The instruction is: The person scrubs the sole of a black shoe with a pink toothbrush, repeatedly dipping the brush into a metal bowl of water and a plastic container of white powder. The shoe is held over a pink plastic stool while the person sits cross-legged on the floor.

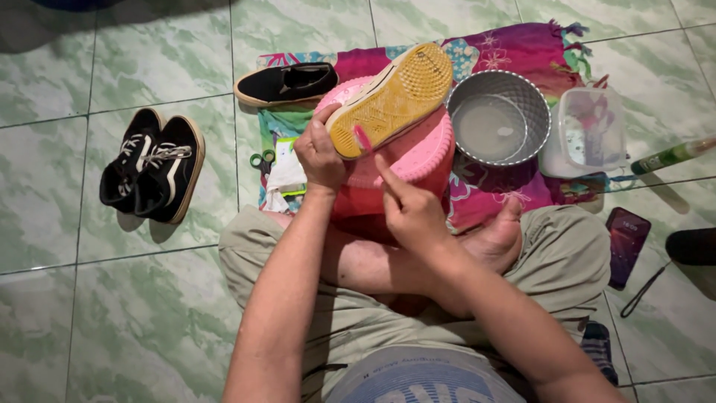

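Item, far left: a pair of black lace-up canvas shoes with tan rubber edging (153, 166), lying side by side on the green marbled tile floor (60, 313), well apart from our hands.

Item: a single black slip-on shoe with a pale sole (286, 83), on the edge of the purple and teal patterned cloth (514, 48), beyond our left hand.

Item: a folded white rag and a green-handled object (282, 175), just left of our left wrist; what the green piece is we cannot make out.

Item: our left hand (321, 153), fingers closed around the heel end of the shoe with the yellow gum-rubber sole (393, 98). The shoe is held sole-up over the pink plastic basin (418, 160), its long axis running from the heel at lower left up to the toe at upper right.

Item: our right hand (410, 209), fingers closed on a small pink brush (363, 139), its head touching the sole near the heel. The shoe lies up and left of these fingers; the left hand is nearer to it. The brush handle is mostly hidden, as is the shoe's upper.

Item: a grey perforated metal bowl holding cloudy water (498, 118), just right of the basin.

Item: a clear plastic tub (589, 130), contents blurred.

Item: a green bottle (671, 157), cut off at the edge.

Item: a dark phone (628, 242) on the floor by our right knee.
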